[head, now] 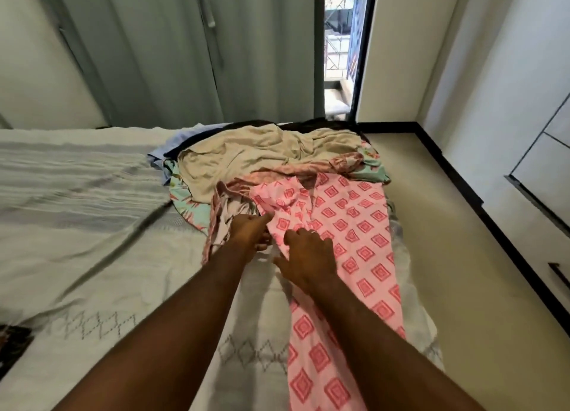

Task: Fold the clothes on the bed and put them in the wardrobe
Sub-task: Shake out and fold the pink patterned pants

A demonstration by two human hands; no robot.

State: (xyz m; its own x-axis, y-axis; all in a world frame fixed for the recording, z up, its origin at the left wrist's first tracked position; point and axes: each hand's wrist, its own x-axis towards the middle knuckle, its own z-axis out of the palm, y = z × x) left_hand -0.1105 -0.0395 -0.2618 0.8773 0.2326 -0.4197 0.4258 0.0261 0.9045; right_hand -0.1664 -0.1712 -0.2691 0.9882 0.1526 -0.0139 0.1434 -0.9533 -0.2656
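A long pink garment [354, 225] with red square prints lies stretched along the right side of the bed [92, 241], running toward me. My left hand [251, 233] pinches its left edge with curled fingers. My right hand [308, 258] lies flat on the pink cloth, fingers spread. Behind them sits a heap of clothes: a beige piece [253, 157] on top, a teal floral one [188, 207], a striped brownish one [222, 216], a blue one [163, 154] at the back left.
The bed has a white cover with grey stitched patterns. Grey curtains [160, 49] hang behind it beside a narrow window [342, 46]. A beige floor strip [438, 225] runs along the bed's right side. White wardrobe doors [543, 163] stand at the far right.
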